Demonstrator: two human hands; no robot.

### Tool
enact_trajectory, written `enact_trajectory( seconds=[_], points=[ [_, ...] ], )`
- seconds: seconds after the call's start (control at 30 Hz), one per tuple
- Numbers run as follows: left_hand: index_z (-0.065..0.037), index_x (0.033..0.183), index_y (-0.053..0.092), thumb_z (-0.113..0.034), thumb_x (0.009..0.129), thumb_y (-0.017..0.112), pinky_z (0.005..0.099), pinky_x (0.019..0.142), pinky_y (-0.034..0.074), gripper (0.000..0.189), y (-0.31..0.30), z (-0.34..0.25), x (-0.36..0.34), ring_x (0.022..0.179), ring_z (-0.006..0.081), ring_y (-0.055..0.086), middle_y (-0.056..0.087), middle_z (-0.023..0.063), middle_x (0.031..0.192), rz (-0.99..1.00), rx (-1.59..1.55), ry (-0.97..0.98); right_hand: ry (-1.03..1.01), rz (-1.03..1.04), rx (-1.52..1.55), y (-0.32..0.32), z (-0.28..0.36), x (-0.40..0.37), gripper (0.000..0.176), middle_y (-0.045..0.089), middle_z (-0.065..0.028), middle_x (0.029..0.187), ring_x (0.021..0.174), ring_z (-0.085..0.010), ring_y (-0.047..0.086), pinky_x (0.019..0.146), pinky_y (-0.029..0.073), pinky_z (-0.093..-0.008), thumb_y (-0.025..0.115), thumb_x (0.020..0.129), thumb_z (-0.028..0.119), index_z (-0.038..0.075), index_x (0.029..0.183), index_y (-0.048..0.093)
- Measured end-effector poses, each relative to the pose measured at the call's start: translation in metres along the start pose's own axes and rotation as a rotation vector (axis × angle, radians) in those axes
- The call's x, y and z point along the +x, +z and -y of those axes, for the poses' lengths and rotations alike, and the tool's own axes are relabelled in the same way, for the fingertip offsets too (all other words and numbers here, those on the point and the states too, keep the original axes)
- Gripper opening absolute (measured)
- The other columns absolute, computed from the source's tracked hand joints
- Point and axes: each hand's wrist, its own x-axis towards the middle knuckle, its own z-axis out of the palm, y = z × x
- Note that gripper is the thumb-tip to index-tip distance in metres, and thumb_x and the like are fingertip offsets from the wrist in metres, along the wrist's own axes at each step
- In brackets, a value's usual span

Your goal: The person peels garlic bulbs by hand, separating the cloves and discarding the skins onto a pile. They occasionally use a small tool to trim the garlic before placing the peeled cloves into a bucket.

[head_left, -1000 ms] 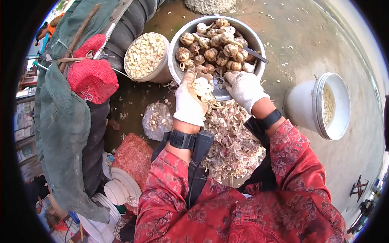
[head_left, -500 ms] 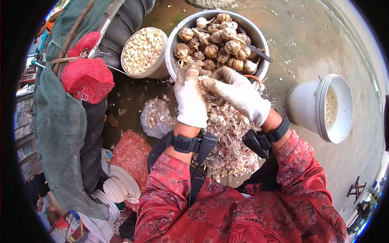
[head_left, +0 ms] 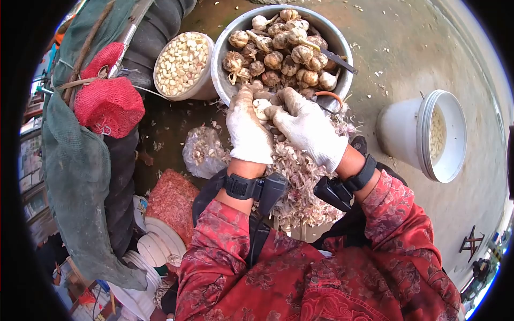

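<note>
Both my hands wear white gloves with soiled fingers and meet at the near edge of a metal basin (head_left: 218,67). Pale garlic (head_left: 261,107) shows between them. My left hand (head_left: 249,128) has its fingers curled around the garlic. Against its side, my right hand (head_left: 310,127) presses closed fingers, partly hidden from above. Unpeeled garlic bulbs (head_left: 290,65) are heaped in the basin. Under my hands lies a large pile of garlic skins (head_left: 302,184).
A dark blade (head_left: 340,62) and an orange-handled tool (head_left: 331,95) rest at the basin's right side. Peeled cloves fill a bucket (head_left: 202,88) at left; another white bucket (head_left: 399,128) tilts at right. A plastic bag (head_left: 203,160) and a red mesh sack (head_left: 171,200) lie left.
The garlic between my hands shows more plainly now, and my fingers have shifted around it. The whole view has moved slightly, with the basin appearing a little further left and up.
</note>
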Motion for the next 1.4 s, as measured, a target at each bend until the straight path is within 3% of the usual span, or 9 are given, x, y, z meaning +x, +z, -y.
enact_trajectory(
  seconds=[0.07,0.13,0.33,0.6,0.7,0.8,1.03,1.17,1.4],
  points=[
    [-0.004,0.101,0.058,-0.025,0.095,0.048,0.0266,0.065,0.05,0.024,-0.003,-0.009,0.0,0.075,0.0149,0.06,0.06,0.0071,0.087,0.004,0.064,-0.13,0.263,0.166,0.498,-0.009,0.01,0.001,0.037,0.065,-0.0094,0.084,0.067,-0.0148,0.061,0.06,0.052,-0.0304,0.052,0.094,0.033,0.0,0.111,0.056],
    [-0.003,0.103,0.059,-0.028,0.094,0.048,0.0273,0.063,0.051,0.028,-0.002,-0.009,0.001,0.075,0.0146,0.061,0.061,0.0067,0.087,0.032,0.075,-0.153,0.302,0.228,0.568,-0.017,0.011,0.005,0.036,0.063,-0.0027,0.082,0.065,-0.0087,0.058,0.057,0.049,-0.0241,0.05,0.096,0.034,0.001,0.109,0.057],
    [-0.003,0.102,0.06,-0.02,0.095,0.048,0.0277,0.068,0.052,0.022,0.005,-0.001,-0.008,0.076,0.0162,0.061,0.061,0.008,0.088,0.073,0.195,0.116,0.16,0.141,0.283,-0.015,0.011,0.003,0.046,0.064,-0.0043,0.084,0.07,-0.0127,0.06,0.06,0.048,-0.025,0.062,0.087,0.045,0.0,0.096,0.057],
    [-0.002,0.106,0.057,-0.024,0.096,0.046,0.0313,0.074,0.052,0.026,0.0,0.011,0.002,0.081,0.0187,0.061,0.061,0.0104,0.089,0.019,0.029,-0.008,0.157,0.016,0.201,0.002,-0.006,0.001,0.04,0.064,-0.0202,0.083,0.077,-0.0252,0.065,0.067,0.05,-0.0369,0.059,0.088,0.035,-0.003,0.098,0.055],
    [-0.004,0.102,0.056,-0.022,0.091,0.052,0.0302,0.059,0.051,0.021,0.013,0.002,-0.005,0.066,0.0177,0.058,0.057,0.0066,0.08,-0.023,0.02,0.027,0.005,-0.052,0.161,-0.002,-0.006,0.002,0.036,0.064,-0.0129,0.079,0.069,-0.0184,0.063,0.059,0.05,-0.0319,0.053,0.092,0.034,-0.001,0.102,0.057],
    [-0.007,0.102,0.056,-0.022,0.092,0.051,0.0314,0.05,0.049,0.019,0.013,-0.006,-0.005,0.059,0.0181,0.057,0.057,0.0072,0.08,0.009,0.065,-0.025,0.37,0.117,0.515,-0.014,0.013,0.006,0.035,0.056,0.0009,0.071,0.055,-0.0036,0.051,0.045,0.041,-0.0176,0.047,0.097,0.036,0.004,0.103,0.058],
    [-0.005,0.102,0.057,-0.026,0.095,0.046,0.0276,0.066,0.05,0.025,0.014,-0.003,-0.008,0.076,0.0151,0.059,0.058,0.0058,0.087,0.032,0.209,0.051,0.345,0.141,0.429,-0.015,0.011,0.009,0.04,0.061,-0.0051,0.076,0.06,-0.0114,0.057,0.05,0.045,-0.0256,0.053,0.093,0.04,0.001,0.098,0.053],
    [-0.005,0.098,0.056,-0.021,0.094,0.048,0.026,0.059,0.048,0.018,0.011,0.004,0.0,0.07,0.0127,0.055,0.055,0.004,0.081,0.016,0.135,0.116,0.133,0.025,0.214,-0.006,0.004,0.004,0.038,0.065,-0.0185,0.083,0.073,-0.0288,0.065,0.063,0.05,-0.0398,0.056,0.092,0.035,-0.002,0.101,0.051],
    [-0.005,0.095,0.056,-0.021,0.094,0.048,0.027,0.056,0.049,0.018,0.011,0.003,0.0,0.063,0.0136,0.055,0.055,0.004,0.076,-0.013,0.098,0.078,0.016,-0.092,0.116,0.005,-0.006,0.0,0.031,0.061,-0.0295,0.088,0.086,-0.0434,0.063,0.07,0.049,-0.0443,0.052,0.093,0.028,0.0,0.105,0.052]
  ],
)
